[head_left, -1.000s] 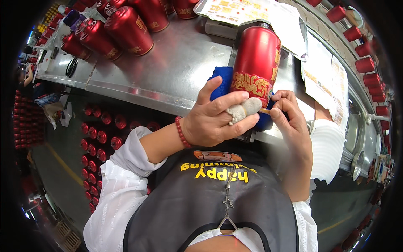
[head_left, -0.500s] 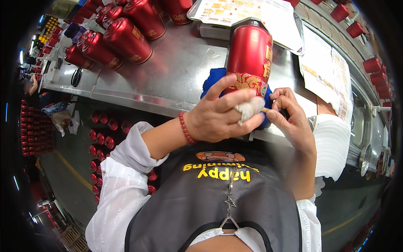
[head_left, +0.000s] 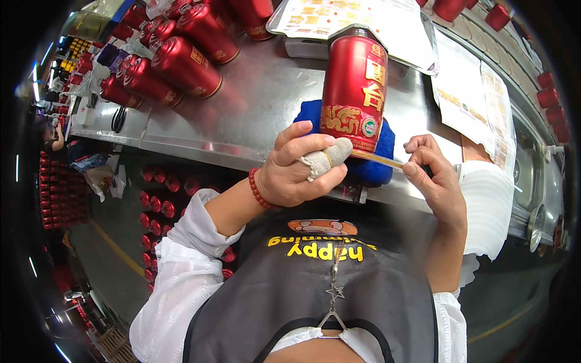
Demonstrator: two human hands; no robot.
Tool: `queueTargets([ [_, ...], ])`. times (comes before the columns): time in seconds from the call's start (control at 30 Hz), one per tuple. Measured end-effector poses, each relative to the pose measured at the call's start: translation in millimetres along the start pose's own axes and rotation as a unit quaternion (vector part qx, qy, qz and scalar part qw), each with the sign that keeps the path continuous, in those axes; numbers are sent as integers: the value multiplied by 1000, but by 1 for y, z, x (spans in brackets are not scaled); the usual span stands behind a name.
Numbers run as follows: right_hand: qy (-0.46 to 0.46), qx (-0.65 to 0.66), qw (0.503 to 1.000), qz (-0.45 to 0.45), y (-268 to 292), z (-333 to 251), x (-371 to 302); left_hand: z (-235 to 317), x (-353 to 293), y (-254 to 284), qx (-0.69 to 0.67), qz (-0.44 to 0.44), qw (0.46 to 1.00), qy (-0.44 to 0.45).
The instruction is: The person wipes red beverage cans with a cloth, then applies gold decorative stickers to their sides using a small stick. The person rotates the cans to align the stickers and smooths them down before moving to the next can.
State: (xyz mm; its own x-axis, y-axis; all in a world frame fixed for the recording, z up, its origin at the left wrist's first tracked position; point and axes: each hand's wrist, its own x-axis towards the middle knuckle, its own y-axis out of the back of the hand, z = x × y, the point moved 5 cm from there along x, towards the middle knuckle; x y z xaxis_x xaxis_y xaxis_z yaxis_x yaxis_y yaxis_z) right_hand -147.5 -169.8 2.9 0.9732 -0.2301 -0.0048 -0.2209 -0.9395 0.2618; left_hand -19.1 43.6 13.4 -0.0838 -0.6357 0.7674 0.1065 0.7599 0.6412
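A red bottle (head_left: 354,85) with gold markings and a patterned gold band lies tilted on a folded blue towel (head_left: 378,172), its base towards me. My left hand (head_left: 296,160) is at the base with its fingers apart. A whitish cloth wrap (head_left: 327,158) covers one finger, its tip next to the lower rim. From that rim a thin gold-yellow strip (head_left: 378,158) stretches to the right. My right hand (head_left: 433,175) pinches the strip's free end between thumb and finger. The wrapped finger hides where the strip's other end meets the bottle.
Several red bottles (head_left: 187,66) stand at the back left of the metal table (head_left: 242,115). Printed gold sheets (head_left: 345,18) lie behind the bottle, and another sheet (head_left: 463,100) is on the right. White foam sheets (head_left: 487,206) hang at the right edge. Red bottles (head_left: 160,209) stand below the table.
My left hand has drawn back down and left off the bottle's patterned band. The bottle has turned, showing more gold markings. A longer strip now spans from base to right hand.
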Motion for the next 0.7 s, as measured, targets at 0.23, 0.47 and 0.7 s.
queueTargets([
  [0.23,7,-1,1000,0,-1,10,0,10,21,-17,6,-36,999,-19],
  [0.47,20,-6,1000,-8,-5,0,6,-19,-7,-21,-147,64,969,187],
  [0.7,10,-22,1000,13,2,8,2,2,-17,-3,-41,30,992,119],
])
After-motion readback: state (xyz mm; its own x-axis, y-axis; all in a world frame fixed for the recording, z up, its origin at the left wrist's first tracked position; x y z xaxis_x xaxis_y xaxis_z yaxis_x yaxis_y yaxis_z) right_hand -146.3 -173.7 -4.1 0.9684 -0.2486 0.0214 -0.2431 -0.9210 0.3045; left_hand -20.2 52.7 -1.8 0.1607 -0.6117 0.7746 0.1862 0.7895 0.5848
